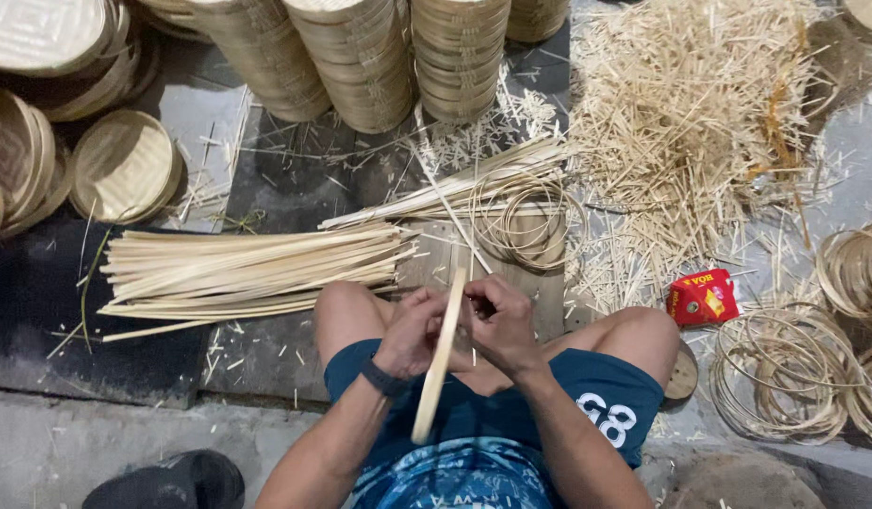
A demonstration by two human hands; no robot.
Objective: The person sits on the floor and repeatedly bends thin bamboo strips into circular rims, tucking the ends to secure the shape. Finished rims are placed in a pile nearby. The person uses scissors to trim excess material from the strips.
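I sit on the floor with both hands in front of my knees. My left hand [412, 330] and my right hand [500, 323] both grip a round bamboo hoop-shaped lid rim [437, 369], held on edge between them so that it looks like a narrow pale band. A thin bamboo strip [450, 219] runs up from the hands toward the floor ahead. A dark band circles my left wrist.
A bundle of flat bamboo strips [247, 269] lies ahead on the left. Small bamboo rings [523, 219] lie ahead, more rings [785, 372] at right. Stacks of woven steamer baskets [361, 57] stand behind, a scrap pile [691, 123] at upper right, a red packet [703, 297] by my knee, a black sandal [167, 483] at bottom left.
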